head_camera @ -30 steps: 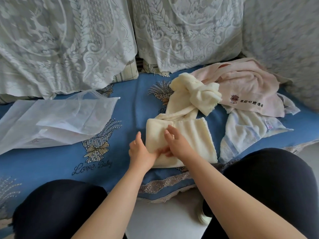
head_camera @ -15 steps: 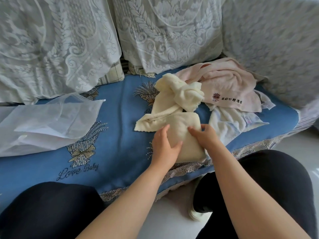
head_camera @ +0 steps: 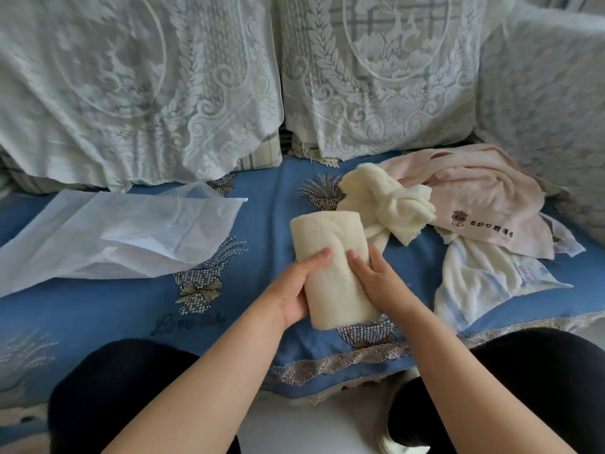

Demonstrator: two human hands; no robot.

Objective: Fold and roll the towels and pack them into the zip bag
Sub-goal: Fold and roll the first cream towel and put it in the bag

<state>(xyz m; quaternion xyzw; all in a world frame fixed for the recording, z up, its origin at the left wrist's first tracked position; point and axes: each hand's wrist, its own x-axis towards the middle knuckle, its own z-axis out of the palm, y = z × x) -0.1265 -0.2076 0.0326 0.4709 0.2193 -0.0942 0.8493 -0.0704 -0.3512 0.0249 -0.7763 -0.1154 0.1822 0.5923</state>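
Observation:
A cream towel rolled into a thick cylinder (head_camera: 330,257) is lifted a little above the blue sofa cover. My left hand (head_camera: 296,290) grips its left side with the thumb on top. My right hand (head_camera: 376,276) holds its right side, fingers curled round it. The clear zip bag (head_camera: 131,237) lies flat and crumpled on the left. A loose cream towel (head_camera: 389,201) lies bunched behind the roll. A pink towel (head_camera: 484,204) with a small logo and a white-and-blue towel (head_camera: 478,276) lie at the right.
The blue embroidered sofa cover (head_camera: 268,204) spans the seat, with a lace-trimmed front edge (head_camera: 343,358). White lace-covered cushions (head_camera: 137,93) stand behind, and a lace-draped armrest (head_camera: 550,109) rises at the right. My dark-clad knees (head_camera: 124,394) are below.
The folded cream towel has been rolled up into a cylinder and raised off the seat in both hands. The camera has swung, so the bag and towels sit lower in view.

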